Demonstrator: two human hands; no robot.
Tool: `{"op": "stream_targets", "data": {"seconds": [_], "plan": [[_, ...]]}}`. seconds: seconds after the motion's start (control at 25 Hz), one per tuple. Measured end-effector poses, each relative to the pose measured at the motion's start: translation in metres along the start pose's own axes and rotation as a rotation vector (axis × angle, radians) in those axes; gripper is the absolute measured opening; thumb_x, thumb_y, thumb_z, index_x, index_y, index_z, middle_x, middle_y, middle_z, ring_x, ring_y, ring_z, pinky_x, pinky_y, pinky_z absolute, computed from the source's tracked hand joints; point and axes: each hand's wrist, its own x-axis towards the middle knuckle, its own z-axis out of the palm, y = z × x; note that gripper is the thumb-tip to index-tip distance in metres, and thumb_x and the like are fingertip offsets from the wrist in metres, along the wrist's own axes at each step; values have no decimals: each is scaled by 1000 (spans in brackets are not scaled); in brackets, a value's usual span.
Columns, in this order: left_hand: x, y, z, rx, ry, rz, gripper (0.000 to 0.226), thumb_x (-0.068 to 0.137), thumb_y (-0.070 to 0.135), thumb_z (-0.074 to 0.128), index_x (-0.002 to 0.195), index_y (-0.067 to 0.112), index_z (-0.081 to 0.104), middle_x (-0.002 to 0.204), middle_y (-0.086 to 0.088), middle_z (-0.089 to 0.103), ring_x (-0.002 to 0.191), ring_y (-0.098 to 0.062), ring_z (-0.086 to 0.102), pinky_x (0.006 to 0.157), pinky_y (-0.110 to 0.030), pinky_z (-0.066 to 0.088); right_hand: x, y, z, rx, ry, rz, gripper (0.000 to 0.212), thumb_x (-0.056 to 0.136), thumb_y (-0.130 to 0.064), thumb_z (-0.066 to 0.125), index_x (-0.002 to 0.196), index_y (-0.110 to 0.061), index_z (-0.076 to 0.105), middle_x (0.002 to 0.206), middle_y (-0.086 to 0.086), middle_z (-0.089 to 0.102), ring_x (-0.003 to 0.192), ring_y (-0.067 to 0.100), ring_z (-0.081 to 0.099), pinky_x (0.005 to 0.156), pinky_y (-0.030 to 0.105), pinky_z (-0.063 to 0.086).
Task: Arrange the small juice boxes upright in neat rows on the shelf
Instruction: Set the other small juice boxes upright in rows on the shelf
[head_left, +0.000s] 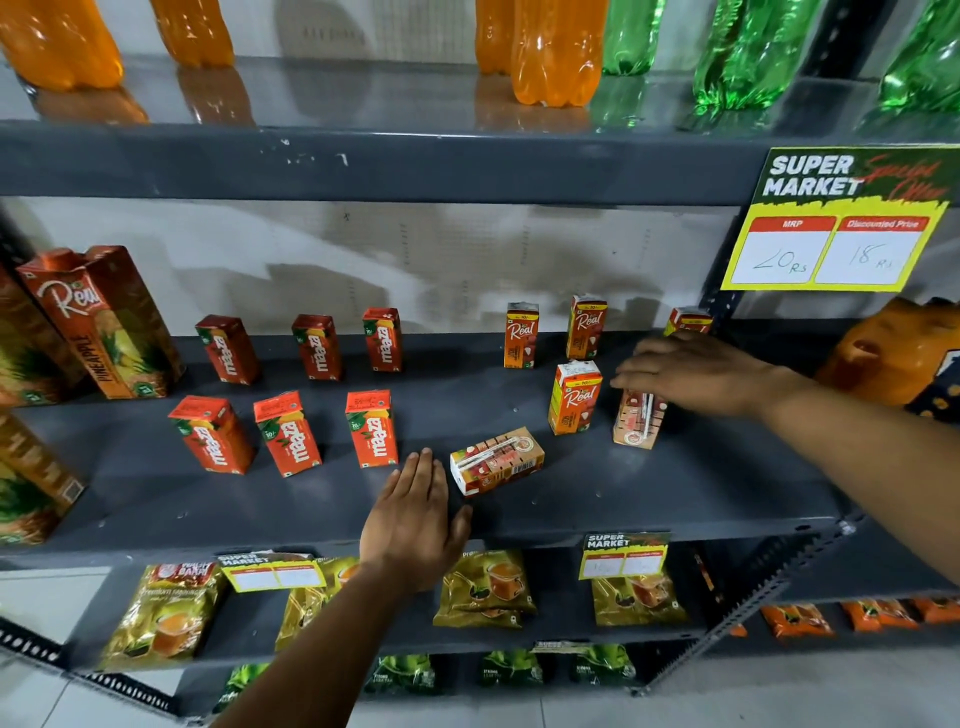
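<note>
Several small red Maaza juice boxes stand upright in two rows on the left of the grey middle shelf. To the right, small Real juice boxes stand upright. One Real box lies on its side near the shelf's front. My left hand hovers flat and open just left of it, apart from it. My right hand rests on top of another Real box, fingers closing over its upper end. A further box stands behind that hand, partly hidden.
Tall Real pineapple cartons stand at the shelf's left end. Orange and green bottles fill the shelf above. A yellow price sign hangs at upper right. Tea packets lie on the shelf below. An orange bag sits at right.
</note>
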Motion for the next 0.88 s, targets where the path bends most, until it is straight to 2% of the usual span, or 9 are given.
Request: {"op": "stream_targets", "data": {"seconds": [0.24,0.32,0.44,0.48,0.56,0.6,0.64,0.76,0.88], "plan": [[0,1,0,18,-11,0,81,91,60,10,150,4,10,161,-16,9,149,-25,3,115,-33,-5,1,3,-7,59,-81,11,61,90,-10,53,144,-31,34,152,-7,37,137,23,27,107,35,30],[0,1,0,19,-11,0,81,92,60,10,150,4,10,161,-15,9,149,-24,3,115,-33,-5,3,2,-8,271,-73,89,61,86,-12,60,143,-24,39,148,1,43,132,23,37,104,31,34],[0,0,0,25,-14,-2,80,93,59,10,150,3,11,161,-16,9,149,-25,3,115,-33,-5,8,-1,-11,619,-208,385,73,80,-38,71,141,-12,39,144,12,47,127,27,45,100,31,37],[0,1,0,23,-13,-2,79,93,59,11,150,3,11,161,-16,9,149,-25,3,115,-33,-5,10,-2,-12,635,-226,483,72,78,-48,71,134,-10,47,136,14,53,119,29,52,94,32,42],[1,1,-1,17,-15,-3,78,94,58,13,150,3,11,161,-16,9,149,-25,3,115,-33,-4,14,-8,-13,590,-210,645,59,72,-65,66,100,-14,60,102,11,66,88,25,61,71,32,47],[1,1,-1,18,-20,-3,78,95,58,13,150,3,11,161,-16,9,149,-25,3,116,-34,-3,15,-12,-13,559,-195,712,58,70,-71,62,86,-16,57,85,7,64,76,22,59,64,31,45],[2,1,0,21,-25,-4,78,95,58,13,150,3,11,161,-16,8,149,-25,2,116,-34,-3,16,-15,-12,530,-180,771,59,69,-75,58,80,-17,55,77,4,60,72,21,57,62,31,43],[1,1,0,26,-30,-6,78,94,58,12,150,3,10,161,-16,7,149,-25,2,116,-35,-2,17,-28,-10,493,-129,875,66,70,-80,50,89,-17,59,80,4,61,76,26,57,63,31,44],[1,0,1,33,-30,-7,79,93,58,10,150,3,10,161,-16,8,149,-25,2,116,-34,-3,17,-29,-15,543,-171,899,85,64,-85,49,108,-13,57,103,11,66,91,30,62,71,36,50]]}}
